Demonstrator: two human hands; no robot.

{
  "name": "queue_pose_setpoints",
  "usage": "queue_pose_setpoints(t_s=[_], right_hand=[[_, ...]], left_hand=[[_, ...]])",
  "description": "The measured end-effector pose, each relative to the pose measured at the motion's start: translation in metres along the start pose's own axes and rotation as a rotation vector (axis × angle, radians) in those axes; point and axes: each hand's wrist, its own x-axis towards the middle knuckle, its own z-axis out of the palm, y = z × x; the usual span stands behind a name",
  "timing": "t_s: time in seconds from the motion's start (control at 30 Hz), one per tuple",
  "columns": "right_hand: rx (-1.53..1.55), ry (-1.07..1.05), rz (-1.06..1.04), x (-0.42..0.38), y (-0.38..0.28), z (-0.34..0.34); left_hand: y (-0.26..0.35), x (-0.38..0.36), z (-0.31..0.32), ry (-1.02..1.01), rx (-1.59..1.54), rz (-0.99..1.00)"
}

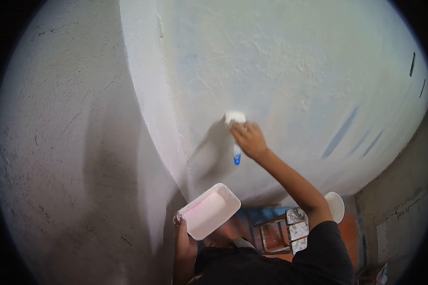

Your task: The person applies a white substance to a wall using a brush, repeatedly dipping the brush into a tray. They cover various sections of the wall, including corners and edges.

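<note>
My right hand [248, 137] is closed around a paintbrush [237, 154] with a blue-ended handle. White paint coats the brush head, which is up against the pale wall [271, 90]. Lower down, my left hand [183, 230] grips the edge of a white rectangular tray [205, 231], which is tilted and has pinkish-white paint inside. Some paint is smeared on the left fingertips. Part of the left hand is hidden behind the tray.
A rough grey wall [66, 142] rises on the left, meeting the painted wall at a white corner strip [150, 95]. Below stand a paint-spattered wooden stool [273, 237] and a white bucket [335, 207] on a reddish floor [348, 237]. Bluish streaks [342, 133] mark the wall at right.
</note>
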Motion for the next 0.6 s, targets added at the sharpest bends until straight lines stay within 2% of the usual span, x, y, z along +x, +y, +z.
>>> queue_pose_setpoints(t_s=[0.07, 0.17, 0.2, 0.23, 0.27, 0.3, 0.37, 0.4, 0.47, 0.53, 0.6], right_hand=[[0.179, -0.169, 0.039, -0.019, -0.012, 0.004], [0.321, -0.271, 0.099, 0.015, 0.02, -0.017], [0.394, -0.088, 0.122, 0.03, 0.044, -0.017], [0.322, -0.117, 0.158, 0.053, 0.07, -0.021], [0.244, 0.03, 0.132, 0.079, 0.09, -0.044], [0.225, 0.082, 0.225, 0.104, 0.106, -0.064], [0.155, 0.352, 0.178, 0.136, 0.12, -0.104], [0.113, 0.288, 0.271, 0.144, 0.115, -0.118], [-0.013, 0.322, 0.175, 0.126, 0.112, -0.096], [-0.178, 0.271, 0.117, 0.073, 0.083, -0.041], [-0.13, 0.194, 0.076, 0.011, 0.036, 0.0]], left_hand=[[0.002, -0.002, 0.004, -0.014, 0.009, 0.022], [0.006, -0.005, 0.006, -0.027, 0.025, 0.02], [0.006, -0.005, 0.005, -0.033, 0.024, 0.016], [0.005, -0.005, 0.005, -0.04, 0.024, 0.012], [0.005, -0.004, 0.005, -0.047, 0.023, 0.011], [0.006, -0.003, 0.005, -0.042, 0.029, 0.011], [0.005, -0.004, 0.005, -0.028, 0.043, 0.009], [0.005, -0.004, 0.007, -0.033, 0.04, 0.003], [0.005, -0.004, 0.008, -0.04, 0.031, -0.01], [0.005, -0.005, 0.009, -0.033, 0.05, -0.011], [0.004, -0.005, 0.01, -0.024, 0.049, -0.012]])
